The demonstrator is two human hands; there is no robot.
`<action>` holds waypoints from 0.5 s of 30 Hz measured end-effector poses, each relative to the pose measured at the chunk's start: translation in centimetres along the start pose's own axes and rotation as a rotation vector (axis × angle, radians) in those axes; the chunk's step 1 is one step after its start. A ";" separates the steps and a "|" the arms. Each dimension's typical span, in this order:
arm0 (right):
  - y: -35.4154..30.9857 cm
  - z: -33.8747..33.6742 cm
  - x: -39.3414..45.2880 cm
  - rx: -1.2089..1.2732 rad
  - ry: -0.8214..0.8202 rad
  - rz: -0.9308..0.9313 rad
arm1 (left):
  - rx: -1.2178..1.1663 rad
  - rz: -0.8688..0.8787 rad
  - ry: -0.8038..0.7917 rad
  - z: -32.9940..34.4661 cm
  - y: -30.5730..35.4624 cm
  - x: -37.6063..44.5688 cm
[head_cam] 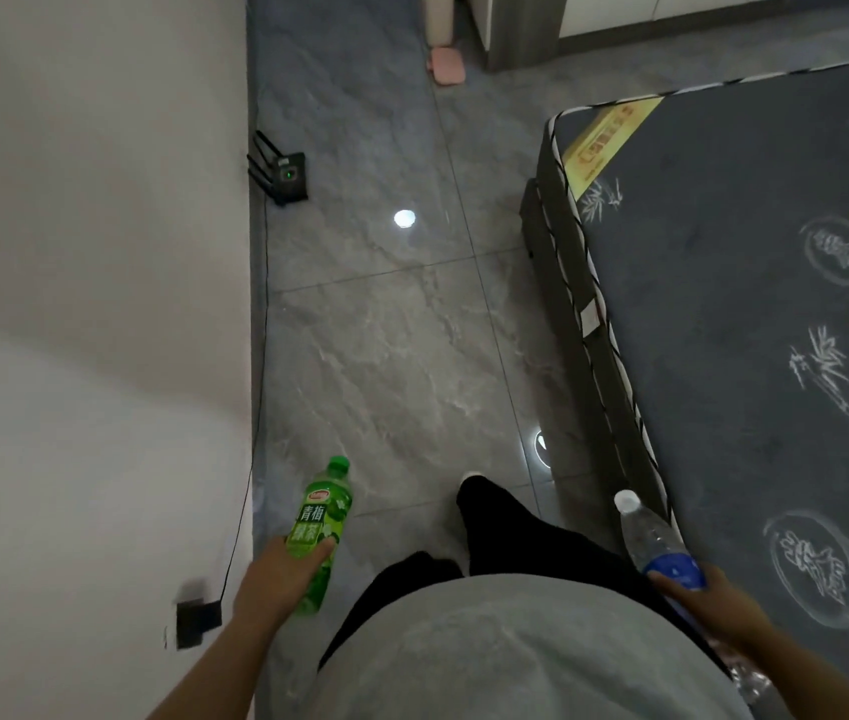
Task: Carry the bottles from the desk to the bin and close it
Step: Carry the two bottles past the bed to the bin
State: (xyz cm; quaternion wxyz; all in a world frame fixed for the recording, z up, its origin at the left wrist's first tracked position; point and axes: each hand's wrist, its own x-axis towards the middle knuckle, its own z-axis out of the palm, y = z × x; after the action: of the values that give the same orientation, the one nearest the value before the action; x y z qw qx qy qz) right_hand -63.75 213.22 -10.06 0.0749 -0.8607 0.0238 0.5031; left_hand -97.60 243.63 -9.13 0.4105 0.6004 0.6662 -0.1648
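Green tea bottle point(322, 532) in left hand point(277, 576), fingers wrapped round lower body, cap pointing forward and up. Clear water bottle point(655, 543) with blue label in right hand point(708, 597), fingers closed about label end, white cap tilted forward. Both bottles off desk and carried low at either side of grey shirt, above grey marble-look floor tiles point(386, 330). Carrying step in hand, judging by stride: one dark trouser leg point(495, 517) forward along aisle between white wall point(90, 252) and bare mattress point(749, 304). Black router point(287, 174) on floor against wall ahead, cable trailing back along skirting. No bin plainly in view; pale upright shape at top of aisle beside pink slipper point(446, 65) too cropped to name. Next: walk on down aisle, find bin, free a hand or lift lid, drop both bottles in, shut lid.
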 end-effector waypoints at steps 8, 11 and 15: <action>-16.0 -7.8 4.8 -0.027 0.061 -0.181 | 0.020 -0.155 -0.027 -2.7 5.2 3.8; -21.4 -9.2 6.4 -0.032 0.068 -0.201 | 0.016 -0.218 -0.069 -4.3 6.8 6.6; -27.2 -10.2 8.4 -0.033 0.056 -0.174 | 0.017 -0.237 -0.093 -7.6 11.5 11.5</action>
State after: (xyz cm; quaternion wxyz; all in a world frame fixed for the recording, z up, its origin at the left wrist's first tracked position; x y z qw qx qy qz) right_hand -47.63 238.81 -9.61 0.1037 -0.8743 -0.0573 0.4706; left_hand -88.80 259.31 -9.94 0.4135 0.5125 0.7114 -0.2456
